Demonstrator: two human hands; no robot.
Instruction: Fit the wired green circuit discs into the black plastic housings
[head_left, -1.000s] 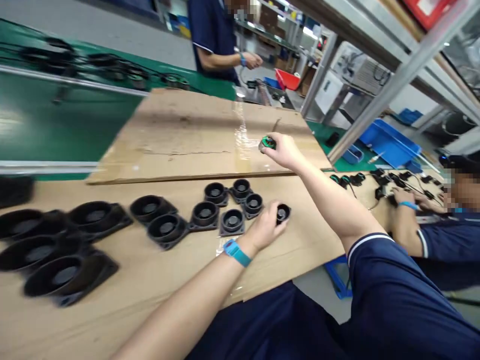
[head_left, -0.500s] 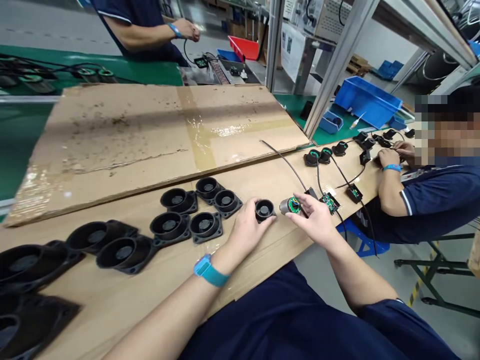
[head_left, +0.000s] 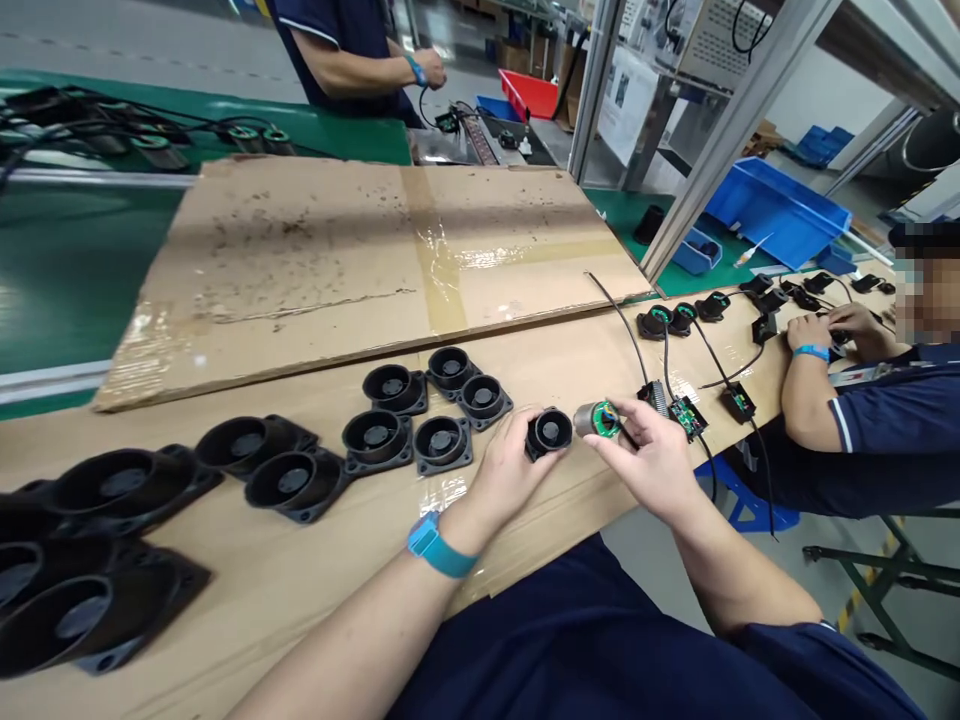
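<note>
Risk, lead: the black lead trails from the stator toward 12 o'clock across the cardboard. I'd say it could get nipped between the two parts or tug the little circuit board lying just at 3 o'clock.
Risk, tilt: the stator lies on its side with its green end facing the fan housing. If it goes in crooked, it could jam or scrape the windings.
Risk, drop: both parts sit near the 6 o'clock edge of the counter, so a slipped grip likely sends one to the floor.
Left hand: forearm comes in from 7 o'clock, blue wristband up. The fingers are curled round the fan housing, tipping its open mouth toward 3 o'clock, just off the cardboard.
Right hand: reaches in from 5 o'clock, with thumb and fingertips pinching the stator's metal body.
Gap: housing and stator are just beside each other, apart by a sliver.
Neighbours: spare housings are clustered at 9 o'clock of the held one.
</note>
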